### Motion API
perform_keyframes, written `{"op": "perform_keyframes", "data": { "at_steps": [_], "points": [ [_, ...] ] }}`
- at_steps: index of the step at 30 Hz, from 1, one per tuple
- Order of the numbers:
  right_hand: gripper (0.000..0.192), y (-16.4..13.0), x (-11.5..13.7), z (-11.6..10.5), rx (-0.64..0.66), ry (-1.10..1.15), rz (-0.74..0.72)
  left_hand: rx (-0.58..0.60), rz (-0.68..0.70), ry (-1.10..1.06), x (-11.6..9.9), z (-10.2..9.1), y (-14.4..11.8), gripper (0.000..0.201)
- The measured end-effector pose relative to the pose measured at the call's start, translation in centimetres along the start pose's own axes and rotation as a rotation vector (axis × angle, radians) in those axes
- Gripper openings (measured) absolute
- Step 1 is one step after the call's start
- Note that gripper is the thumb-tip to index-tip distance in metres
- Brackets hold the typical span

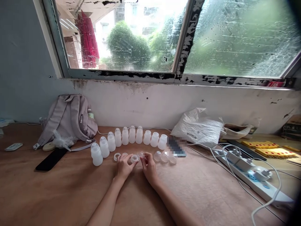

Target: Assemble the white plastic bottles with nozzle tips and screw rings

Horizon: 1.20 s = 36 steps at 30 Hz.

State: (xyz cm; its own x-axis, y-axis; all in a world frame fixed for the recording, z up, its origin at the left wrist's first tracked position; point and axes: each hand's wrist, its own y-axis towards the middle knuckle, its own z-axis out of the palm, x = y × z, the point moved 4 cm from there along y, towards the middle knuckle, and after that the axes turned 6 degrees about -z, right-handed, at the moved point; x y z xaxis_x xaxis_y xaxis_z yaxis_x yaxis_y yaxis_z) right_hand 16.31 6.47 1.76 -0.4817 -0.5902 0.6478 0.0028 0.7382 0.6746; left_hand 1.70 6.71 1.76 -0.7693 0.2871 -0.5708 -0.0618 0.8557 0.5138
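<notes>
My left hand (125, 166) is closed on a translucent white bottle ring (134, 158), its round opening facing up. Pinched in the fingers of my right hand (148, 166) is a small clear piece (141, 155), possibly a nipple; the fingers partly cover it. Both hands are close together just above the table. Beyond my left hand lie loose white rings (116, 157), partly hidden by it. To the right of my right hand are three clear domed caps (164, 156). An arc of small white bottles (125, 136) stands behind; three bottles (154, 139) at its right end have no caps.
At the left are a grey backpack (70, 119) and a black phone (50, 160). A silver plastic parcel (198, 127) leans near the wall, beside a partly blurred flat item (176, 147). A white power strip (254, 175) with plugs and loose cables occupies the right side.
</notes>
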Motion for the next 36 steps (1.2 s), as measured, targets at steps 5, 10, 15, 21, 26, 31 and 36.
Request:
{"op": "perform_keyframes", "data": {
  "at_steps": [5,10,15,21,26,31,36],
  "points": [
    [0.021,0.8,-0.6,-2.0,-0.061,-0.247,0.027,-0.005,-0.012,0.174,0.3,0.0,0.1,0.035],
    [0.023,0.9,-2.3,-2.3,0.045,-0.401,0.11,0.065,-0.087,0.352,0.6,0.6,0.0,0.034],
    [0.025,0.7,-3.5,-1.9,0.106,-0.456,0.172,0.096,-0.098,0.42,1.1,1.4,-0.2,0.036],
    [0.023,0.8,-3.7,-1.8,0.183,-0.501,0.199,0.128,-0.103,0.446,1.3,1.6,-0.4,0.042],
    [0.024,0.8,-3.9,-1.8,0.2,-0.509,0.211,0.144,-0.096,0.456,0.8,1.3,-0.5,0.045],
    [0.027,0.8,-4.2,-1.7,0.198,-0.515,0.229,0.182,-0.072,0.44,0.5,1.0,-0.6,0.041],
    [0.028,0.8,-4.1,-1.8,0.184,-0.515,0.226,0.198,-0.084,0.44,0.4,0.9,-0.7,0.039]
  ]
}}
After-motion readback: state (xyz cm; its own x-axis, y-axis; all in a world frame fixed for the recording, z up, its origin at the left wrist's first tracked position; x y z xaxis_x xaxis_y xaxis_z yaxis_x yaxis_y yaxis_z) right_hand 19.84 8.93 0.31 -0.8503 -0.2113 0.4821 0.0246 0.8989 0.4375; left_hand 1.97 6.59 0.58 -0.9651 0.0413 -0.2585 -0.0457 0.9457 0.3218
